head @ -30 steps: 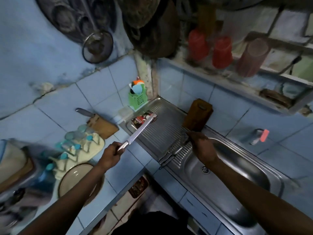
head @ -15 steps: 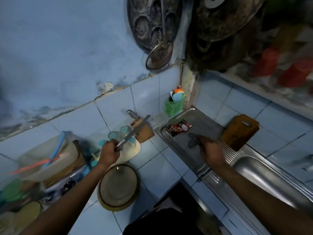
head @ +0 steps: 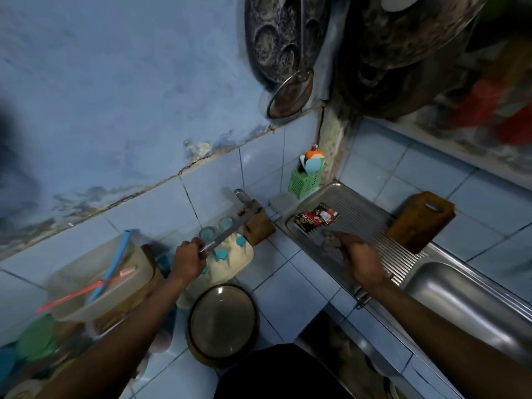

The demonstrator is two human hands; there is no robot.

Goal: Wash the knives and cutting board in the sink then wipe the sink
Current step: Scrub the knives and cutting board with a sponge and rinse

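My left hand (head: 188, 260) grips the handle of a long steel knife (head: 230, 229). Its blade slants up and right, and the tip touches the top of the wooden knife block (head: 260, 226) by the wall. Another knife handle (head: 242, 195) sticks out of that block. My right hand (head: 359, 262) hovers over the ribbed drainboard (head: 362, 214), fingers closed around a dark, blurred pad (head: 328, 240). The brown cutting board (head: 420, 223) leans against the tiles behind the drainboard. The steel sink basin (head: 460, 298) lies at the right. Metal ends (head: 361, 298) poke out under my right wrist.
A red sachet (head: 316, 218) lies on the drainboard's far end beside a green utensil holder (head: 305, 181). A cream rack with blue caps (head: 230, 259), a round lid (head: 223, 318) and a clear tub with straws (head: 95, 283) crowd the counter. Blackened pans (head: 285, 38) hang overhead.
My left hand carried the knife leftward from above the drainboard to the knife block. The view swung left with it. My right hand stayed over the drainboard.
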